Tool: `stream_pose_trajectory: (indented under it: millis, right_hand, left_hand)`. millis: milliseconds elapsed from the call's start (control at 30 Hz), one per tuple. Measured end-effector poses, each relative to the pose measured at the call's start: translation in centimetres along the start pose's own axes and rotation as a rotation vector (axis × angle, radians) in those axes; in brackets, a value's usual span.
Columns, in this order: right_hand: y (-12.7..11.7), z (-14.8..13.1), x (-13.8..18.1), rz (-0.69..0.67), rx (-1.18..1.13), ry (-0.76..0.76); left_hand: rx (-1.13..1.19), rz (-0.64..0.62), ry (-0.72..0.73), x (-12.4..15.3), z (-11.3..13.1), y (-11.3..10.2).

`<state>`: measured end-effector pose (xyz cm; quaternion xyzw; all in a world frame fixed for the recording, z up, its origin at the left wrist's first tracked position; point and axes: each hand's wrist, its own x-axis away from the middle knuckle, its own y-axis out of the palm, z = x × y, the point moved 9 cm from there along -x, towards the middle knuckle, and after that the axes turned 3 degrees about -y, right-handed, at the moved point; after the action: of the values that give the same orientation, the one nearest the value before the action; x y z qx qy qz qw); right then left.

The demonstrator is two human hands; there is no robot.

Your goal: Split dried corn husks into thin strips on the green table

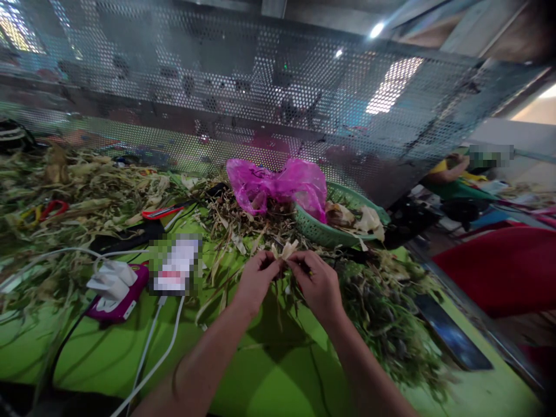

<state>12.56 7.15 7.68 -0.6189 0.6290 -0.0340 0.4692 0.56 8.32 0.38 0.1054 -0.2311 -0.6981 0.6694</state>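
Between my two hands, over the green tabletop [243, 370], is a small pale strip of dried husk or leaf [284, 250], its ends fanned upward. My left hand [259, 275] pinches it from the left with thumb and fingers. From the right, my right hand [316, 281] pinches the same piece, the fingertips close to those of the left. The lower part of the piece is hidden by my fingers. Just beyond lie a heap of dry plant scraps [230, 223] and a green plastic basket [324, 231] with larger pale husks [367, 221] in it.
A pink plastic bag [278, 182] lies over the scraps and basket. Left are a purple power strip [117, 295] with white plugs, cables, a lit phone [177, 265] and red-handled scissors [163, 212]. Right are greenish dried stalks [386, 307] and a dark phone [454, 333]. A perforated metal panel [195, 110] stands behind.
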Motion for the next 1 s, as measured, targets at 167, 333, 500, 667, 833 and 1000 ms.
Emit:
stream_pose_trajectory:
  millis: [167,333,500,667,833,1000]
  right_hand:
    - [0.4,0.6,0.2,-0.005,-0.075,0.050]
    - [0.6,0.6,0.3,-0.010,-0.058,0.058]
    - [0.3,0.6,0.2,0.001,0.011,0.053]
    - [0.4,0.8,0.1,-0.017,-0.010,0.063]
    - [0.5,0.6,0.0,-0.056,-0.020,0.051]
    - [0.8,0.6,-0.1,-0.126,-0.032,0.062]
  left_hand:
    - [0.036,0.001,0.008,0.0,-0.1,0.0]
    - [0.002,-0.017,0.039,-0.2,-0.1,-0.3]
    - [-0.172,-0.067,0.140,-0.1,1.0,0.0]
    - [-0.116,-0.062,0.101,-0.3,0.3,0.0]
    - [-0.163,-0.061,0.119,-0.6,-0.1,-0.1]
    - [-0.163,-0.045,0.109,-0.3,0.1,-0.1]
